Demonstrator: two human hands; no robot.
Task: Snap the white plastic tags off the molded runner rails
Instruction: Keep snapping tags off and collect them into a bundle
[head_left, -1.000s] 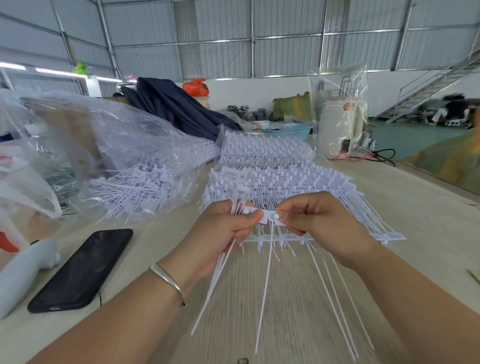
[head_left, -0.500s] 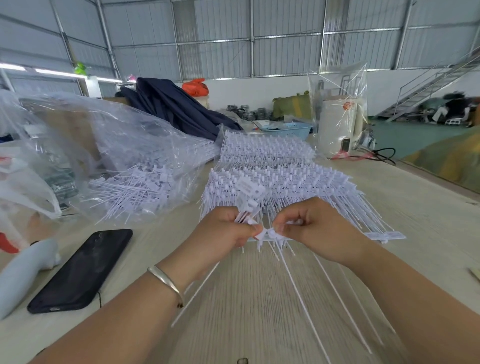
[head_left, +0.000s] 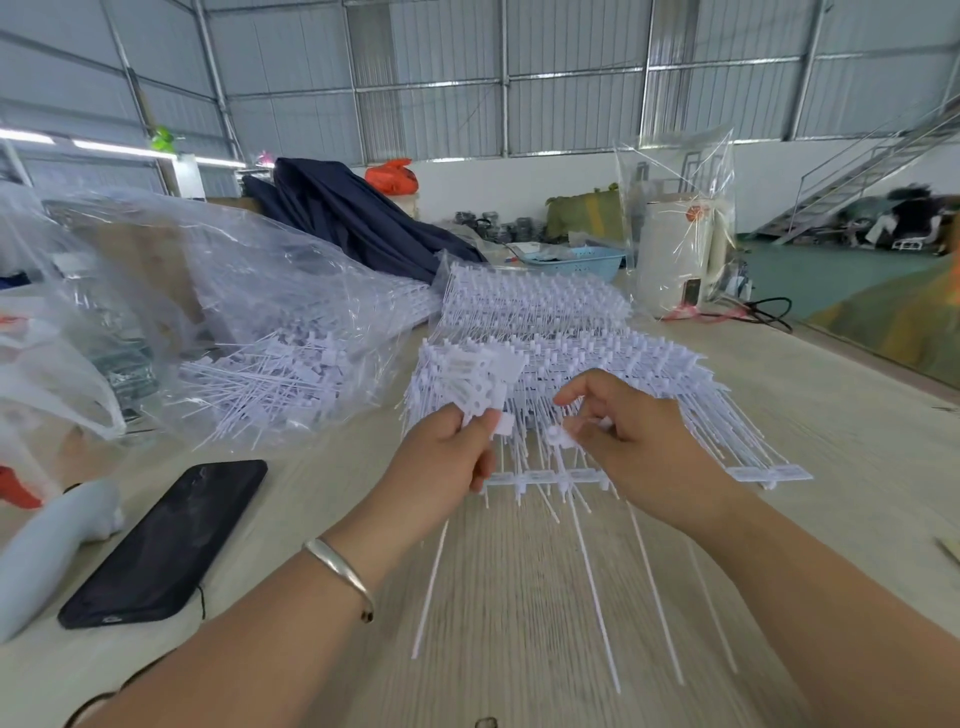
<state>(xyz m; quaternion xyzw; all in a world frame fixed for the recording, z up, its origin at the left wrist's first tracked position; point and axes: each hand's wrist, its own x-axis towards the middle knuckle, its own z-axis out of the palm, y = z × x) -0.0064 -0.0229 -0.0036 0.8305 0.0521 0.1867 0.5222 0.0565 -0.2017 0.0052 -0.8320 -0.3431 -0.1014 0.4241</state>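
Note:
A wide stack of white molded runner rails (head_left: 649, 384) lies on the wooden table ahead of me, tags still attached in rows. My left hand (head_left: 441, 462) grips a bunch of loose white tags (head_left: 480, 382) whose heads fan out above the fist and whose thin tails hang below it. My right hand (head_left: 639, 441) pinches the head of one white tag (head_left: 558, 438) between thumb and forefinger, just above the nearest rail (head_left: 550, 477). Several long tails run from that rail toward me across the table.
A clear plastic bag (head_left: 249, 338) holding loose tags lies at the left. A black phone (head_left: 166, 540) sits near the left edge beside a pale grey object (head_left: 47, 540). Behind are more rail stacks (head_left: 535, 301), a blue basket (head_left: 576, 262), dark cloth (head_left: 353, 223) and a bagged white appliance (head_left: 675, 260).
My left hand has lifted its bundle of tags slightly up and away. My right hand has parted from it and now pinches a single tag above the near rail.

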